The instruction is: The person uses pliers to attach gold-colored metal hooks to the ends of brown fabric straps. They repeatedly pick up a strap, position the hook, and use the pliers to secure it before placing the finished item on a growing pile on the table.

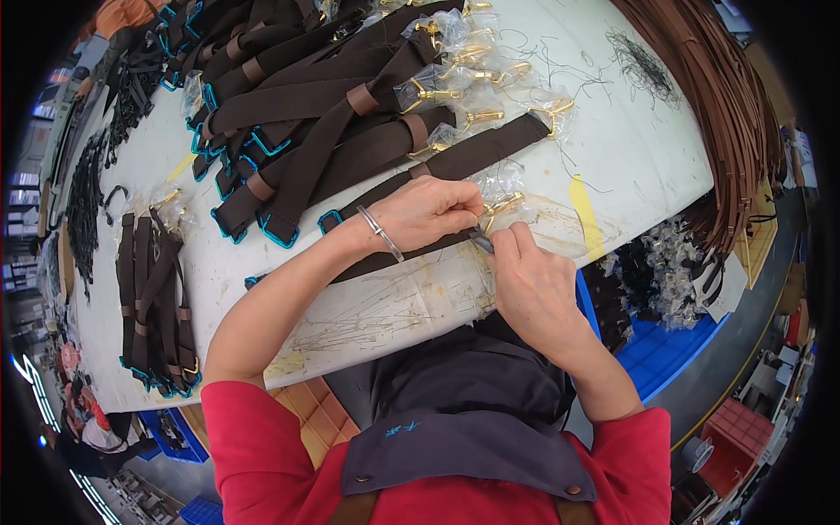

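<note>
My left hand (424, 213), with a silver bangle at its wrist, is closed in a pinch over the end of a dark brown webbing strap (385, 261). What lies between its fingertips is hidden. Right beside it, my right hand (534, 276) is closed around a small grey metal tool (480, 239), apparently thread snips, its tip at the strap's end. A gold hook (503, 206) in clear plastic film sits just beyond both hands. Another brown strap (490, 147) with a wrapped gold hook (553, 112) lies behind them.
Many straps with blue-wrapped buckles (278, 229) are heaped at the far left. A smaller strap bundle (157, 302) lies at left. Brown strips (726, 114) hang over the right edge, near a blue bin (669, 354). Loose threads (643, 66) and yellow tape (584, 214) are on the white table (394, 315).
</note>
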A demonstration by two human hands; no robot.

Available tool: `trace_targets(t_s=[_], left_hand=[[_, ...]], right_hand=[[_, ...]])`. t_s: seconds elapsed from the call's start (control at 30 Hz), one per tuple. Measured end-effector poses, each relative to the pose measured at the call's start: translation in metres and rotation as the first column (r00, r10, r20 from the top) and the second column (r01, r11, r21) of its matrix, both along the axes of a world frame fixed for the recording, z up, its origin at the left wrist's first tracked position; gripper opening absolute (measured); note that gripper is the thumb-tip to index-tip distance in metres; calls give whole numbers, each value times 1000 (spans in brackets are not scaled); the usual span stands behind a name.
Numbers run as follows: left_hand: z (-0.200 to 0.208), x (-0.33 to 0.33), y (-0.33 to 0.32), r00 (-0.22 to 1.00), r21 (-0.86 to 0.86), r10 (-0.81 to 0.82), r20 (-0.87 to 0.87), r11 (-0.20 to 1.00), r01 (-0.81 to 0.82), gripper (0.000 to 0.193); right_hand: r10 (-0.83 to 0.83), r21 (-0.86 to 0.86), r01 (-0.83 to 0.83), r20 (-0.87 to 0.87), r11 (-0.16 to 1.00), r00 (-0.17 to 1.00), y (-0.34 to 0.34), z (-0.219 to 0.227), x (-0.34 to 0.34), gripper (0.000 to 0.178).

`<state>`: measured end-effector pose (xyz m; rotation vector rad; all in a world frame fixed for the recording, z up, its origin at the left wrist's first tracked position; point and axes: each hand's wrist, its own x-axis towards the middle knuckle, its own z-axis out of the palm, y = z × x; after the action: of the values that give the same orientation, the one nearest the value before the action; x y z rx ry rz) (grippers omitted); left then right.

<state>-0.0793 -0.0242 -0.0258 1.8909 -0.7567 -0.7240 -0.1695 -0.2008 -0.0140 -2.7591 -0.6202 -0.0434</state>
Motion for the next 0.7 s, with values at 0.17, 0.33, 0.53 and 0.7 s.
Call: trace_targets(t_s=[0.17,0.33,0.53,0.7], left_hand=[[1,-1,-1,1000,12,15,-5,1000,-15,13],[3,-1,-1,1000,18,13,-9,1000,-13,13],[2,-1,0,1000,0,1,9,1000,-1,13],[1,-1,-1,1000,-3,2,26,1000,-2,13]], right_hand=[[4,17,-4,1,1000,1000,-2,-5,0,21],[-20,62,21,-27,998,999,-2,-4,-1,21],[-27,54,28,-13,998,1000,0,-4,0,21],[-7,14,7,-22,1000,1000,-1,-2,3,20]])
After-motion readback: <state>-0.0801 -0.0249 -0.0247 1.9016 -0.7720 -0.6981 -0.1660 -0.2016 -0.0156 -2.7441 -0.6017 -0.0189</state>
